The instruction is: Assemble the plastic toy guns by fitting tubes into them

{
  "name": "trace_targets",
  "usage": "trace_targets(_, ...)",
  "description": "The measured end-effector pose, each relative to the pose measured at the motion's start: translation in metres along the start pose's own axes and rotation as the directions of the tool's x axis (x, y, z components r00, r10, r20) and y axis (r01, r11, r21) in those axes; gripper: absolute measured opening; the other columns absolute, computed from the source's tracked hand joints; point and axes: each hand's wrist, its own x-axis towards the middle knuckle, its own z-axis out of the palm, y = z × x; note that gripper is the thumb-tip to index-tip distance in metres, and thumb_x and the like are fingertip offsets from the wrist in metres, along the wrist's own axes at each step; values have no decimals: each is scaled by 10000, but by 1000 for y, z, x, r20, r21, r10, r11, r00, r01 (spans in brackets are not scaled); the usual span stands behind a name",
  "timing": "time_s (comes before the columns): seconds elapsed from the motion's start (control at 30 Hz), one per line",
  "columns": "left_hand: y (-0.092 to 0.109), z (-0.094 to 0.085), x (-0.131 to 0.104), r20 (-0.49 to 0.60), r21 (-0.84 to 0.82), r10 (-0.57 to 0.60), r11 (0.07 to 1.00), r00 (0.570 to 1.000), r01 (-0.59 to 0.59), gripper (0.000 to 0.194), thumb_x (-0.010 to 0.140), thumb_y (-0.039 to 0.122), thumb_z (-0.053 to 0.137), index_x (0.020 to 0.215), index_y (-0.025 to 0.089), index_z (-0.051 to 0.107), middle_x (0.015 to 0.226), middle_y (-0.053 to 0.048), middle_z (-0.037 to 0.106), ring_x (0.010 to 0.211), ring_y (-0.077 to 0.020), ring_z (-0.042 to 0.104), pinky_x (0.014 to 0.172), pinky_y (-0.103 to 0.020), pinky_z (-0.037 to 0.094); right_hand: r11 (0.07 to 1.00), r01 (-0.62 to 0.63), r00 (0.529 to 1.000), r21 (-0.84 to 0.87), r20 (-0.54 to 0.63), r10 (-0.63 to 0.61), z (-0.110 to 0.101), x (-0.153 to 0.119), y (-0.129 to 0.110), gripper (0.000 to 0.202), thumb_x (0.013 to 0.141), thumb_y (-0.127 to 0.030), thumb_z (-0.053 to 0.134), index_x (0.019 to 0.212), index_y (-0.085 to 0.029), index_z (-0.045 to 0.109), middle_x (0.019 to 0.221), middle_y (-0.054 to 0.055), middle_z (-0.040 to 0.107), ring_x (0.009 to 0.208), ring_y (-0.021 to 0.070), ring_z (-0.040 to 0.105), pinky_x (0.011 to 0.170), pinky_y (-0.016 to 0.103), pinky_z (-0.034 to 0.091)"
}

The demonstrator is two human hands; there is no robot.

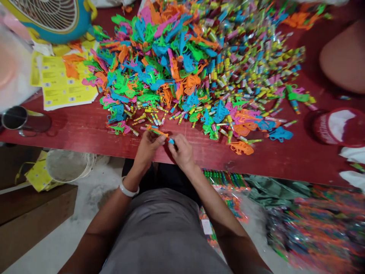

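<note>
Over the front edge of the red table [82,133], my left hand [149,146] pinches an orange plastic piece [157,131]. Close beside it on the right, my right hand [182,151] has its fingers closed on a small blue piece [171,141] at the right end of the orange one. Beyond my hands lies a big heap of green, orange, blue and pink plastic toys [159,72]. Small wrapped tubes [242,64] with yellow, pink and blue bands are piled at its right side.
A metal mug [37,122], yellow printed sheets [67,83] and a fan [54,19] are on the left. At the right stands a red basket [325,127]. Below the table are a bucket [68,165], a cardboard box [37,209] and bagged toys [322,228].
</note>
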Motion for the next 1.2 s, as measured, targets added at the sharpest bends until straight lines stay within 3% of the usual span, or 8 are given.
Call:
trace_targets(0.1, 3, 0, -8, -15, 36, -21, 999, 1000, 21, 382, 744, 524, 804, 866, 183, 682, 801, -5, 679, 764, -141, 609, 778, -286, 488, 995, 91, 992, -41, 86, -88, -5, -4, 0, 236, 1019, -360, 475, 1025, -230, 672, 866, 77, 666, 788, 207, 630, 691, 314, 496)
trace_targets(0.27, 3, -3, -10, -120, -6, -63, 998, 991, 63, 322, 679, 441, 846, 714, 164, 686, 697, 1, 673, 666, -131, 588, 719, -278, 458, 991, -114, 992, 66, 56, 111, -14, -4, 5, 285, 1022, -440, 479, 1151, -224, 613, 1059, 88, 707, 916, 223, 670, 817, 351, 534)
trace_targets(0.4, 2, -1, -12, -28, 5, -88, 996, 996, 88, 306, 670, 418, 857, 783, 163, 731, 718, -8, 703, 687, -148, 620, 740, -291, 480, 994, -88, 990, 60, 112, 81, -13, 1, 13, 253, 1018, -401, 484, 1129, -232, 636, 1126, 99, 719, 1031, 248, 672, 884, 374, 526)
trace_targets(0.53, 3, 1, -14, 55, 33, -80, 996, 995, 78, 298, 692, 430, 844, 803, 168, 755, 726, -16, 723, 689, -157, 628, 727, -290, 493, 998, -40, 980, 57, 195, 28, -13, 1, 17, 229, 1012, -367, 491, 1120, -236, 645, 1091, 91, 723, 983, 239, 677, 841, 354, 522)
trace_targets(0.87, 2, 0, -15, 99, 77, -80, 994, 992, 72, 292, 711, 431, 826, 796, 166, 739, 746, -24, 724, 697, -162, 632, 746, -299, 503, 999, -27, 973, 34, 231, 19, -13, -2, 16, 179, 988, -264, 477, 1058, -208, 632, 1007, 97, 717, 893, 237, 670, 771, 331, 495)
trace_targets(1.1, -16, 2, -12, -36, 102, -33, 994, 999, 36, 314, 715, 405, 813, 869, 171, 671, 766, 11, 679, 698, -136, 596, 723, -278, 488, 1000, -16, 965, -25, 262, 22, -3, -11, 9, 155, 943, -172, 486, 996, -203, 629, 934, 93, 705, 842, 226, 665, 732, 308, 492)
trace_targets(1.2, -14, 7, -9, 98, 242, -43, 970, 994, 18, 304, 764, 440, 770, 814, 163, 653, 745, -1, 658, 717, -151, 601, 720, -283, 486, 1000, -12, 966, -2, 258, 12, -21, -16, 18, 157, 963, -223, 498, 1011, -206, 647, 939, 89, 705, 852, 229, 667, 758, 330, 521)
